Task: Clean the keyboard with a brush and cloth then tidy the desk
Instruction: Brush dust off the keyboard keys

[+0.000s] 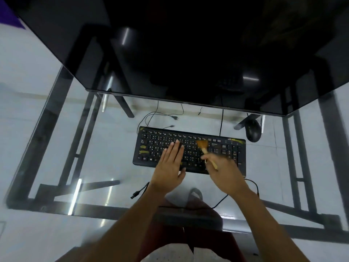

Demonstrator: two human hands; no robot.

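A black keyboard (222,148) with yellowish smudges lies on the glass desk (105,148) in front of me. My left hand (170,165) rests flat on the keyboard's left half, fingers stretched and together. My right hand (224,171) grips the thin wooden handle of a small brush (203,145). The brush's orange-brown bristles touch the keys near the middle right of the keyboard. The brush is blurred. No cloth is in view.
A large dark monitor (188,53) overhangs the back of the desk. A black mouse (252,130) sits right of the keyboard's far corner. Loose cables (160,118) lie behind the keyboard and a plug end (138,191) near my left wrist. The desk's black frame shows through the glass.
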